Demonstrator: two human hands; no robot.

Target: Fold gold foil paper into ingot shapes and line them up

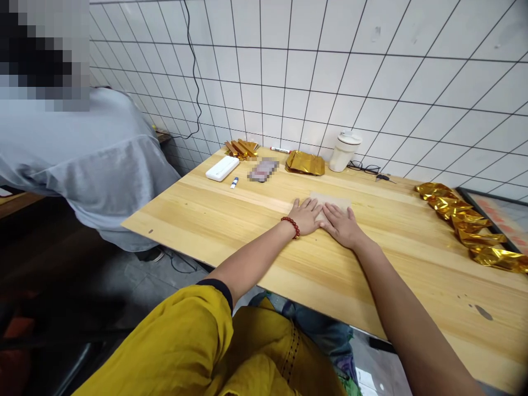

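A pale tan sheet of paper (335,200) lies flat on the wooden table (247,231), close to its middle. My left hand (306,215), with a red bead bracelet at the wrist, rests palm down on the sheet's left part, fingers stretched out. Beside it, my right hand (340,224) presses flat on the sheet's near edge, fingers extended too. The two hands touch each other at the thumbs. Neither hand holds anything.
A row of folded gold foil pieces (466,225) lies at the right, next to a framed board (501,217). Along the tiled wall stand a gold foil stack (305,163), a white cup (344,151), glasses (363,166), a white power bank (222,168) and gold strips (241,148). A person in grey (91,159) stands at the left.
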